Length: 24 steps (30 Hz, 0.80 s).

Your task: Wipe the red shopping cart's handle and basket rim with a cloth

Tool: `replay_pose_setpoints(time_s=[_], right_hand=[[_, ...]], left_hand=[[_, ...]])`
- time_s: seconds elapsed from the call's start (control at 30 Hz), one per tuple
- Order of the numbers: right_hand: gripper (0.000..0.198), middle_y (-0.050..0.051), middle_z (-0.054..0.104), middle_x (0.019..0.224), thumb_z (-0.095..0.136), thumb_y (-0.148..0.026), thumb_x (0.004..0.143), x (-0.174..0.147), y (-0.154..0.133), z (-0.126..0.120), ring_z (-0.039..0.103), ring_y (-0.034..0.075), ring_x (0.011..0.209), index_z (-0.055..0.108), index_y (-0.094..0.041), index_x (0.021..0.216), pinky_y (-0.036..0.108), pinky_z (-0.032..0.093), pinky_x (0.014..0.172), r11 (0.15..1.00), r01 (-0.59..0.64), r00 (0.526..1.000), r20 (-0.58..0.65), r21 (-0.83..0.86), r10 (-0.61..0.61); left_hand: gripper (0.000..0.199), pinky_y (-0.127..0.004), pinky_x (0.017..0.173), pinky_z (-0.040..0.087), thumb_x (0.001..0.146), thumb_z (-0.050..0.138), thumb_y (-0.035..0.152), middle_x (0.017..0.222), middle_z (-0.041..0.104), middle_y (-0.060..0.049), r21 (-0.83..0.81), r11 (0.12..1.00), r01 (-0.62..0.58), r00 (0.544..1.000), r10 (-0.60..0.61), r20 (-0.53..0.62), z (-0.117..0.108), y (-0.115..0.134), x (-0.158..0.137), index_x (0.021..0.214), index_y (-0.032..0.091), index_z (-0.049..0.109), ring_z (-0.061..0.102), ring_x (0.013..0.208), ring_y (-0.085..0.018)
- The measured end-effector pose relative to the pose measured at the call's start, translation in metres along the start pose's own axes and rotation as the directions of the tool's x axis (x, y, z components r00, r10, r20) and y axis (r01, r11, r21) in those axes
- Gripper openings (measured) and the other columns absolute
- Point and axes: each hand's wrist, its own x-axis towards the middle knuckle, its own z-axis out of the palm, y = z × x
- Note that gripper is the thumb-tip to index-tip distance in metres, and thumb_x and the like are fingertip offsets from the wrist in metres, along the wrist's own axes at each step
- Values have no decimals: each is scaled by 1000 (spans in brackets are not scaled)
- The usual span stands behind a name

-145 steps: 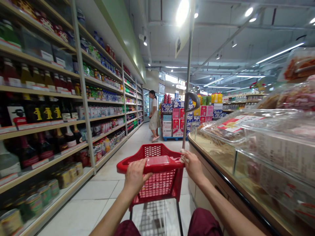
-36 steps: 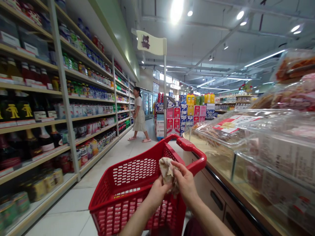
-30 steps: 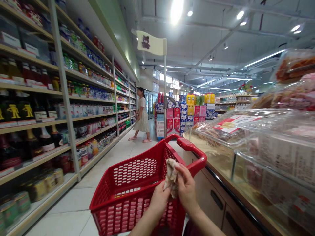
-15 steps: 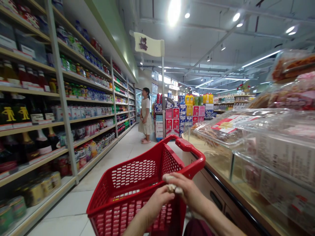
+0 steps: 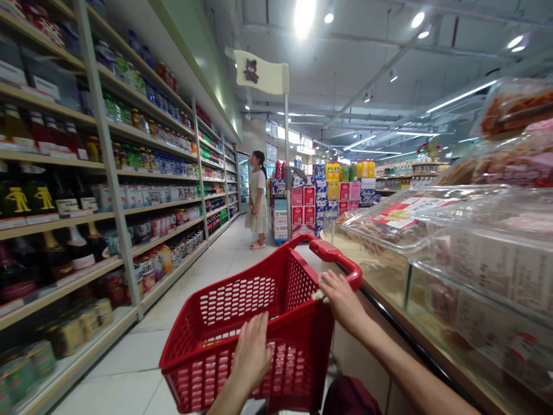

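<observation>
A red plastic shopping cart (image 5: 298, 340) with perforated sides stands right in front of me. My left hand (image 5: 253, 351) lies against its near side, fingers stretched up over the rim and thumb apart. I cannot tell whether it bears any weight there. My right hand (image 5: 341, 300) is closed at the cart's corner, just below the red handle (image 5: 341, 259). Under its fingers a small crumpled whitish thing (image 5: 319, 295) sticks out; its kind is unclear. Most of the cart's inside is hidden behind its wall.
Shelves of bottles and cans (image 5: 155, 184) line the left. On the right, a glass-edged counter (image 5: 389, 276) carries clear plastic food packs (image 5: 397, 216) close to the cart. A person (image 5: 258, 199) stands ahead in the aisle, beside stacked drink boxes (image 5: 309, 207).
My hands, together around the whitish thing before, have parted. The left moved down-left onto the cart's side; the right moved up-right towards the handle with the whitish thing.
</observation>
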Motion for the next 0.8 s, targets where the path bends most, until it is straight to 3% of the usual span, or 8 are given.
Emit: replay_pose_setpoints(time_s=[0.07,0.13,0.27,0.33,0.5,0.6,0.7,0.8], right_hand=[[45,14,53,118,36,2,70,5,23,-11,43,26,114,59,-16,104,47,34,91,983,-160,986,-60,-94,155],[43,14,52,120,37,0,70,3,27,-14,43,26,114,59,-15,104,47,34,91,970,-208,976,-90,-122,198],[47,8,47,126,37,1,70,-9,-1,-3,37,23,120,57,-17,108,41,31,96,998,66,998,1,-21,-66],[52,7,46,127,36,3,68,-9,-1,-4,36,22,120,55,-18,112,42,29,97,996,86,996,21,-11,-85],[48,15,49,122,37,1,68,2,28,-19,39,27,117,56,-14,110,47,31,92,958,-266,963,-74,-109,259],[48,11,47,126,38,0,68,-3,12,-13,36,24,120,56,-17,109,45,28,95,995,-89,996,6,-34,89],[54,6,45,128,36,1,68,-8,3,-11,35,20,121,53,-22,114,43,25,99,996,89,994,63,25,-90],[55,11,48,125,35,2,67,-2,21,-21,40,24,117,53,-17,114,46,29,95,991,-114,993,-8,-72,114]], left_hand=[[68,-37,105,13,64,36,11,136,33,-8,23,1000,-7,999,8,-32,4,-1,1,131,10,24,26,126,-18],[69,-38,105,14,63,36,10,136,34,-8,45,999,-5,998,8,-57,7,-2,1,131,9,24,26,125,-19],[68,-37,105,14,63,36,10,135,35,-10,65,998,-16,998,19,-57,8,-2,2,130,7,24,27,125,-19],[69,-37,105,14,63,36,10,135,35,-9,65,998,-28,998,31,-45,8,-3,2,130,8,23,27,125,-19],[69,-38,105,13,63,37,10,135,34,-9,67,998,-16,997,20,-68,11,-2,2,130,10,23,27,125,-19],[69,-38,104,14,62,37,9,135,35,-10,79,997,-16,997,21,-68,10,-3,1,130,10,24,28,124,-20],[69,-36,105,15,62,36,8,134,36,-10,86,996,-27,997,33,-64,7,-3,0,130,9,25,29,124,-20],[68,-36,105,15,63,35,8,135,35,-11,77,997,-27,998,31,-57,6,-1,-1,130,8,25,28,124,-20]])
